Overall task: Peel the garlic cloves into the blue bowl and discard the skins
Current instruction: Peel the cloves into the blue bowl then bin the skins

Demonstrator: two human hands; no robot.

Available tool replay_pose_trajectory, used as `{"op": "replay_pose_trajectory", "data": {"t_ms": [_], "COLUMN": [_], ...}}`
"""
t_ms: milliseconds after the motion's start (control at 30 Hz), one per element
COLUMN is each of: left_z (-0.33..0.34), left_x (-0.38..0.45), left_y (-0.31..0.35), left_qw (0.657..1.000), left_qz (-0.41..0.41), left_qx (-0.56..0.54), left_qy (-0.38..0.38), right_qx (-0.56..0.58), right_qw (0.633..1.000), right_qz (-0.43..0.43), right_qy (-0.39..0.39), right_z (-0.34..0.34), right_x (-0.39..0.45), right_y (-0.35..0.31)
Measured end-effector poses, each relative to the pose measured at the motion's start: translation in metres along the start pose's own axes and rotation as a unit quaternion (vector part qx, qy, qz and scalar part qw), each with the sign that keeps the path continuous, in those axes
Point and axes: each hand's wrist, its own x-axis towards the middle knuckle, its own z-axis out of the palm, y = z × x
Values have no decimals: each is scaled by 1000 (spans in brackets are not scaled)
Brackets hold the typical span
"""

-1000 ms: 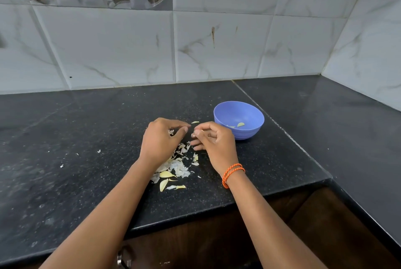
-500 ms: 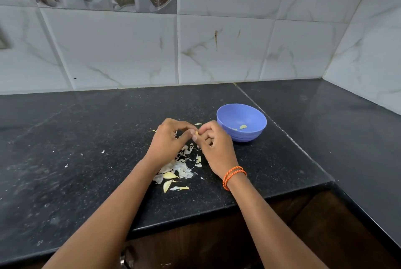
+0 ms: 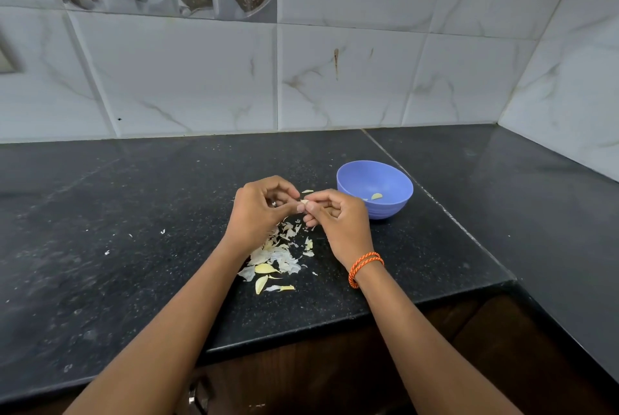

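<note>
Pale garlic clove (image 3: 304, 202) now pinched between both hands, lifted slightly.

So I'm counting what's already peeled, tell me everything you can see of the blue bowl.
The blue bowl is small, round and periwinkle blue, with a smooth matte look like plastic and faint ridges round its lower outside wall. It stands upright on the black counter, near the seam between two slabs, just beyond the right hand, which partly overlaps its near-left edge in view; actual contact cannot be told. Inside lies one pale peeled clove and a smaller pale bit beside it.
</note>
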Motion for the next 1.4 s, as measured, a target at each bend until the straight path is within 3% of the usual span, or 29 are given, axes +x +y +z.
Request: {"op": "replay_pose_trajectory", "data": {"t_ms": [133,267,333,433,600,733,833,1033,1133,1267,1333,1400], "left_z": [5,4,4,6,6,5,4,4,4,3,2,3], "left_x": [-4,-3,-2,0,2,4,2,2,2,0,-1,0], "left_y": [-1,-9,-11,-11,-18,-16,-14,-16,-14,-13,-14,-14], "left_qw": [996,978,976,976,974,977,977,982,982,981,981,982], "left_qz": [25,17,9,-1,-5,3,7,11,9,11,9,8], "left_qx": [90,203,213,211,220,207,208,182,180,190,188,185], "left_qy": [12,44,50,48,48,52,51,55,51,40,39,43], "right_qx": [-159,-415,-471,-457,-391,-425,-417,-361,-429,-434,-428,-398], "right_qw": [985,902,868,876,914,894,897,927,892,884,887,909], "right_qz": [-72,-93,-77,-72,-102,-58,-60,-97,-58,-55,-64,-74], "right_qy": [10,-75,-139,-138,-33,-126,-135,-33,-129,-165,-160,-96], "right_z": [-3,-5,-2,-4,-9,6,4,-5,6,4,2,-2], "right_x": [11,18,14,22,43,8,19,35,9,18,30,43], "right_y": [-10,-14,-16,-32,-46,-14,-18,-37,-23,-26,-40,-54]}}
